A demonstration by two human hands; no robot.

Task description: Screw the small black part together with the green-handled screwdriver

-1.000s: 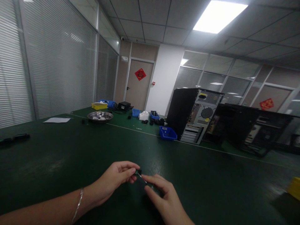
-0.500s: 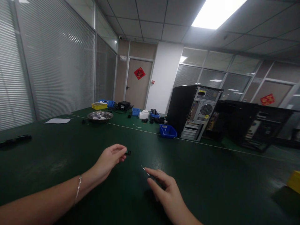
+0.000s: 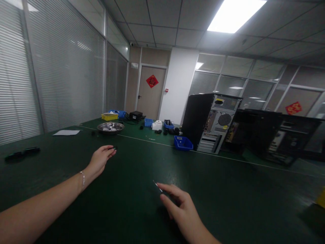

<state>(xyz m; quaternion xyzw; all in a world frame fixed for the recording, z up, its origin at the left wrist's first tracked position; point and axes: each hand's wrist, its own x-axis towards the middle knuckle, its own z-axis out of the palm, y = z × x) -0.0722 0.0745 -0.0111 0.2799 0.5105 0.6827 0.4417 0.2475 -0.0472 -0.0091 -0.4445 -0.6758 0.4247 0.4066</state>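
Observation:
My left hand (image 3: 100, 160) is stretched forward over the dark green table (image 3: 127, 189), pinching a small dark part (image 3: 114, 148) at its fingertips. It reaches towards the round metal bowl (image 3: 110, 127) at the back left. My right hand (image 3: 179, 206) rests low near the table's front and holds a thin dark flat piece with a metal tip (image 3: 157, 186) between thumb and fingers. The two hands are well apart.
A black computer tower (image 3: 209, 123) stands at the back right beside an open black case (image 3: 274, 139). A blue bin (image 3: 183, 143) sits before the tower. Small bins, a yellow tray (image 3: 109, 116), a paper sheet (image 3: 66, 133) and black strips (image 3: 21, 154) lie farther left.
The hands were together on one small item; they have parted. My left hand carried the small dark part forward and left towards the bowl. My right hand stayed near the front.

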